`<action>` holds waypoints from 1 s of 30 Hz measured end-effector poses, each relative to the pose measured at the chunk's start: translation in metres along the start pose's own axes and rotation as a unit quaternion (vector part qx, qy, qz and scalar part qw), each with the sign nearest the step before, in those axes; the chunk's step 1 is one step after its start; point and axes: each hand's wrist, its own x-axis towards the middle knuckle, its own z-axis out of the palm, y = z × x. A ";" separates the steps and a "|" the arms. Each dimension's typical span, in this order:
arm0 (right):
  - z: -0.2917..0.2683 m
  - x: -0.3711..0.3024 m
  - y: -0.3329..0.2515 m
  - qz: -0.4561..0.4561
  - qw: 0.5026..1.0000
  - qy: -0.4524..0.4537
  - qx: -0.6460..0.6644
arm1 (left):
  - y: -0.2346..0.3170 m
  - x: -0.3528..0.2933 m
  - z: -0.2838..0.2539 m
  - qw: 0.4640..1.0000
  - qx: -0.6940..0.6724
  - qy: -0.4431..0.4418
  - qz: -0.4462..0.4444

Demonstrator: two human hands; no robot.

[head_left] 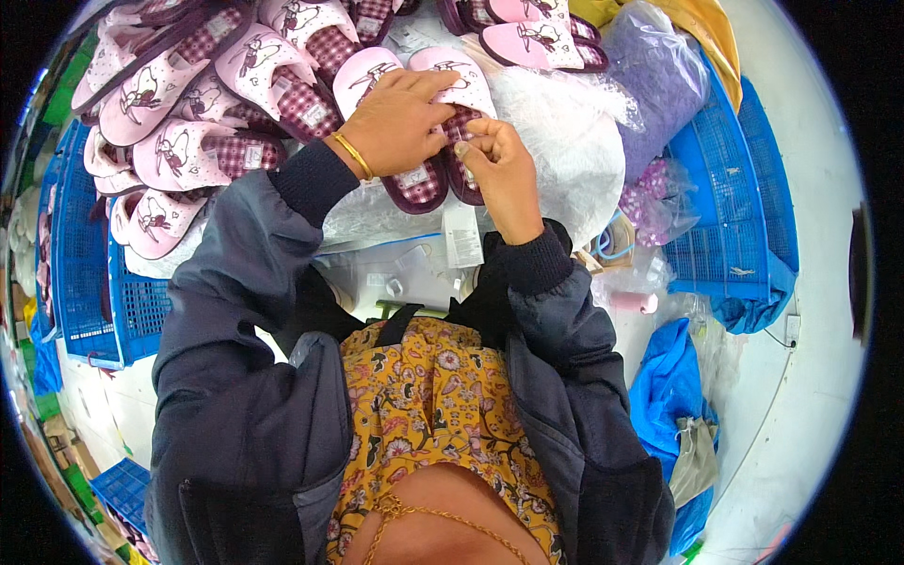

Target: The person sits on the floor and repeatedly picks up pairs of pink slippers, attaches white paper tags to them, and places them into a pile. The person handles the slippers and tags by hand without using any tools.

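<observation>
the pair of slippers (416,185) lies in front of the person, with the pink toes pointing away and the checked plum insoles toward the body. the two slippers are side by side, near each other. the left hand (395,121) is palm down over the pair of slippers; its fingers are a little spread and reach across the pink upper parts. on this wrist there is a gold bracelet (354,156). the right hand (499,165) is at the right slipper of the pair, above its insole. its thumb and forefinger are bent and come close together, but i cannot tell if they pinch something thin.

to the left of the pair of slippers there is a heap of similar pink slippers (177,153), turned in different directions. to the right of the pair is wrinkled white plastic wrapping (570,141), and beyond its far right side are more pink slippers (539,43). farther right from the pair stands a purple bundle (654,71) in clear plastic, beside a blue crate (720,226). on the near side of the pair hangs a white tag (462,237). well to the left of the pair is another blue crate (83,254).
</observation>
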 end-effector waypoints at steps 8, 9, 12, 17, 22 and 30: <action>0.000 0.009 0.002 0.004 0.987 -0.014 -0.162 | 0.002 -0.002 0.013 0.996 -0.030 0.007 -0.083; 0.001 0.010 0.001 0.006 0.985 -0.016 -0.172 | 0.000 -0.004 0.016 0.995 -0.043 0.011 -0.088; 0.002 0.012 0.000 0.007 0.977 -0.021 -0.210 | -0.004 -0.005 0.020 0.993 -0.069 0.015 -0.093; 0.003 0.016 0.000 0.005 0.967 -0.023 -0.252 | -0.007 -0.006 0.022 0.991 -0.093 0.016 -0.093; 0.004 0.019 0.006 -0.004 0.966 -0.018 -0.259 | -0.007 -0.007 0.025 0.990 -0.098 0.025 -0.098; 0.012 0.019 0.004 -0.010 0.953 0.019 -0.303 | -0.009 -0.007 0.029 0.992 -0.094 0.030 -0.084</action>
